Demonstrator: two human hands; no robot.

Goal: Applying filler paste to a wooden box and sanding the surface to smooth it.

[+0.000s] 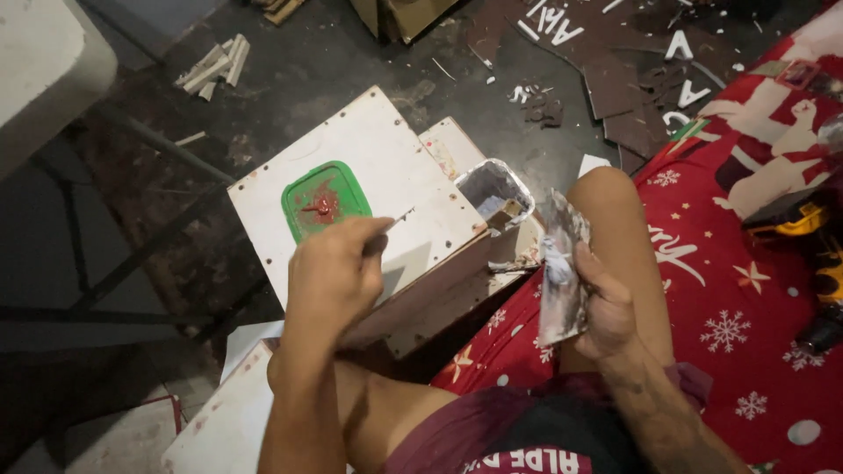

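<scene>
Centrally, the left hand [334,272] pinches a thin stick [399,216], its tip at two o'clock over a white board [386,167] with chipped edges. A green rounded lid [325,200] smeared with red paste lies on the board at eleven o'clock. The right hand [606,307] clamps a crumpled, paint-stained sheet [562,272]; a foil-lined cup [493,189] stands between them.

A white board [386,162] lies tilted across stacked panels and carries a green lid [325,200] smeared with red paste. At its right corner sits a small grey-stained tub [493,189]. The dark, littered floor [351,61] beyond bears brown sheet scraps [615,88] and white cut-out letters [678,44].
</scene>
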